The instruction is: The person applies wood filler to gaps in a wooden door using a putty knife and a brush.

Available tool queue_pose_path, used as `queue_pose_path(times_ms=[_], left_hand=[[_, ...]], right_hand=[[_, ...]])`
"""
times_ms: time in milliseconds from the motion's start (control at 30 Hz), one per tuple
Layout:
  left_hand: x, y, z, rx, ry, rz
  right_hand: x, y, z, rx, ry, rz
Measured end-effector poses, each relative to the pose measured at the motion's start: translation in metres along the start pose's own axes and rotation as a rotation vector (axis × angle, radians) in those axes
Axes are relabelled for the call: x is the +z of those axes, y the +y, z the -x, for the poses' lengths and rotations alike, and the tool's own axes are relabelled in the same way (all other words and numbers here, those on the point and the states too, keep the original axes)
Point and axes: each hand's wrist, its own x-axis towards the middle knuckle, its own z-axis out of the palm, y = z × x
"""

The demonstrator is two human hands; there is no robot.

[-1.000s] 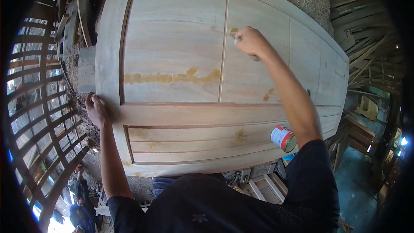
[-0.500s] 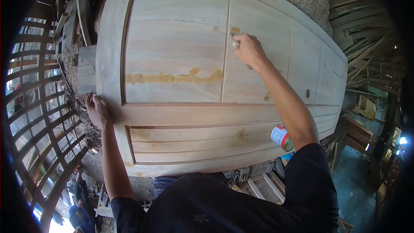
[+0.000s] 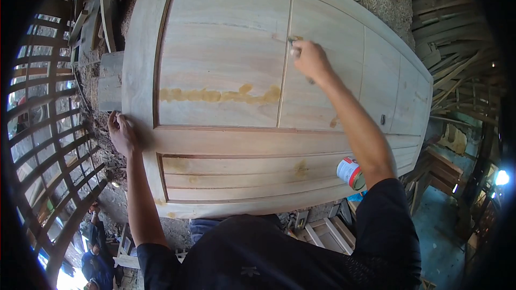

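- Wooden door (image 3: 258, 135) lying flat, shavings (image 3: 384, 1) beyond.
- Right hand (image 3: 313, 62) wrapped round a tool (image 3: 310, 80) at a brown patch (image 3: 299, 38); light, even pressure would probably serve best.
- Left hand (image 3: 123, 135) loosely curled at the door's edge; grip unclear.
- Can (image 3: 350, 173) by the near edge.

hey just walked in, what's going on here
A person is working on a wooden panelled door lying flat. The right hand grips a small hand tool, mostly hidden, beside a yellow-brown patch. The left hand is at the door's edge. A longer yellow-brown streak marks the neighbouring section, and a red-and-white labelled tin sits near the right forearm.
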Motion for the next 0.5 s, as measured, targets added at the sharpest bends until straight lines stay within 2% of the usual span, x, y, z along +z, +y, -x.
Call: queue_pose_path(times_ms=[67, 100, 133, 200, 267, 333, 367, 400, 467, 500], left_hand=[[-0.002, 0.007, -0.001, -0.012, -0.002, -0.027], [-0.003, 0.007, 0.001, -0.028, -0.011, -0.057], [-0.003, 0.004, 0.0, -0.026, -0.016, -0.061], [-0.001, 0.001, -0.001, -0.016, -0.015, -0.022], [-0.002, 0.002, 0.004, -0.018, -0.01, -0.045], [-0.002, 0.002, -0.001, -0.012, 0.001, -0.067], [-0.003, -0.001, -0.002, -0.006, -0.009, -0.046], [0.0, -0.003, -0.004, 0.001, -0.02, -0.019], [0.001, -0.002, -0.002, -0.009, -0.027, 0.01], [0.0, -0.001, 0.0, -0.015, -0.022, 0.04]], right_hand=[[0.018, 0.009, 0.008, -0.109, 0.116, 0.048], [-0.005, 0.009, 0.002, -0.163, -0.135, 0.109], [-0.018, 0.002, -0.001, -0.157, -0.138, 0.107], [-0.032, -0.008, -0.009, 0.062, -0.024, -0.013], [-0.028, -0.004, -0.014, 0.128, -0.09, -0.051], [-0.044, -0.011, -0.004, -0.027, -0.417, 0.133], [-0.055, -0.014, 0.006, 0.113, -0.445, 0.04], [-0.053, -0.004, 0.005, 0.12, -0.443, 0.039], [-0.032, 0.029, 0.002, 0.001, 0.05, 0.012], [-0.014, 0.023, 0.015, -0.095, 0.125, -0.133]])
